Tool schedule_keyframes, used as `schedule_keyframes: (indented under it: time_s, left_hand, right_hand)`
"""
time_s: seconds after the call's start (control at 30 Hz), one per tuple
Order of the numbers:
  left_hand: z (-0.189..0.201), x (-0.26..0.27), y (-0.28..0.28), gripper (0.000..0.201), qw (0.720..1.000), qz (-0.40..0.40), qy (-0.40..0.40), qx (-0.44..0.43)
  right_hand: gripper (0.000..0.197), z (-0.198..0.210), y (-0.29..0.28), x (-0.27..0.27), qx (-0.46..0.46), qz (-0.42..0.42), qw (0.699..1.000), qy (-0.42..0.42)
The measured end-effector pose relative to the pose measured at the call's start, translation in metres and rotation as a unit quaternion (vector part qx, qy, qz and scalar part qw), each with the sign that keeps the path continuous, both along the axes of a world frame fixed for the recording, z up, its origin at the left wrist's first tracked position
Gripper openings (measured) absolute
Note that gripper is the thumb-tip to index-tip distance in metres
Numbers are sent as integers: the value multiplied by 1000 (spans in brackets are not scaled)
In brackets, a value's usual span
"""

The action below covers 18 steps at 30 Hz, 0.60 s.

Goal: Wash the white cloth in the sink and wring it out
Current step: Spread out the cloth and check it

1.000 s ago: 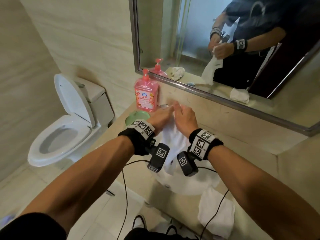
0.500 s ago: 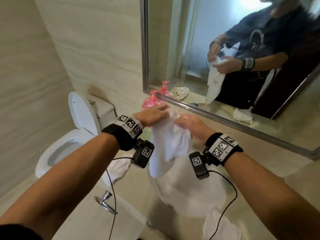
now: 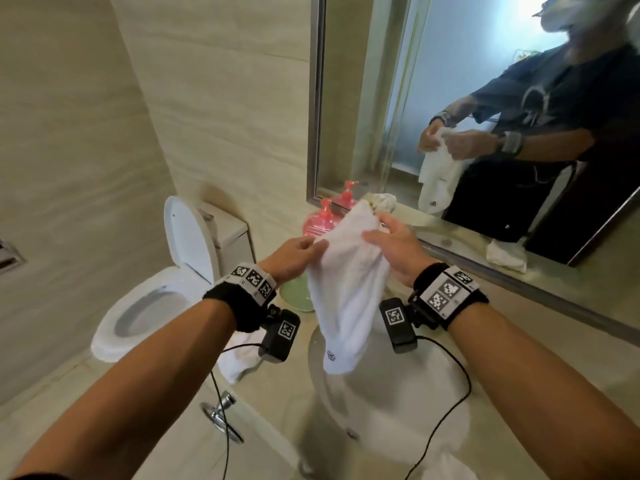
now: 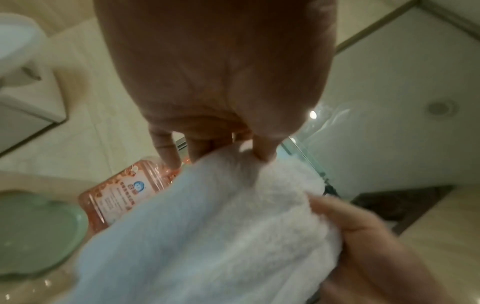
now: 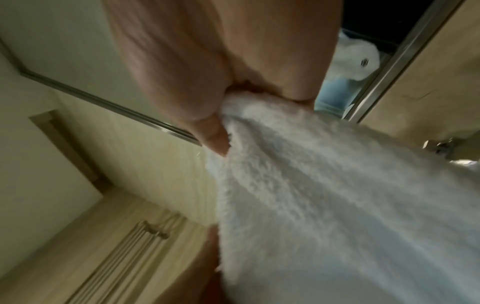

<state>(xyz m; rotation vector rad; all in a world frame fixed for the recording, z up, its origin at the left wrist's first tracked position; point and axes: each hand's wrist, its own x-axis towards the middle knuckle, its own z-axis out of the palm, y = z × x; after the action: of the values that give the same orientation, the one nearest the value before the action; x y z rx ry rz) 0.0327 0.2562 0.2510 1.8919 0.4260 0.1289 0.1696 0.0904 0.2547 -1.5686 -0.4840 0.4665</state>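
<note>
A white terry cloth hangs in the air above the round white sink, its lower end with a small dark logo dangling over the basin. My left hand pinches the cloth's left upper edge between thumb and fingers. My right hand grips the upper right part, thumb on the front. In the left wrist view the cloth fills the lower half under my left hand. In the right wrist view my right hand clutches a bunched fold of the cloth.
A pink soap pump bottle and a green dish stand on the counter behind the cloth. Another white cloth lies left of the sink. An open toilet is at the left. The mirror runs along the back wall.
Both hands have lifted the cloth up out of the sink and drawn it apart at the top. It now hangs higher, and my view has tilted upward.
</note>
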Motion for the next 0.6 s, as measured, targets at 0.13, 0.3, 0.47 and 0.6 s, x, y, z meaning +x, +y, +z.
schedule_keyframes:
  time_s: [0.13, 0.3, 0.47, 0.6]
  left_hand:
    - [3, 11, -11, 49, 993, 79, -38, -82]
    - [5, 25, -38, 35, 991, 53, -50, -115]
    - [-2, 27, -44, 32, 996, 51, -22, -67]
    - [-6, 22, -39, 35, 998, 20, -19, -55]
  right_hand:
    - [14, -18, -2, -14, -79, -9, 989, -125]
    - [45, -38, 29, -49, -98, -25, 971, -215]
    - [52, -43, 36, -48, -143, -82, 955, -245]
    - [38, -49, 24, -33, -242, -40, 920, -305]
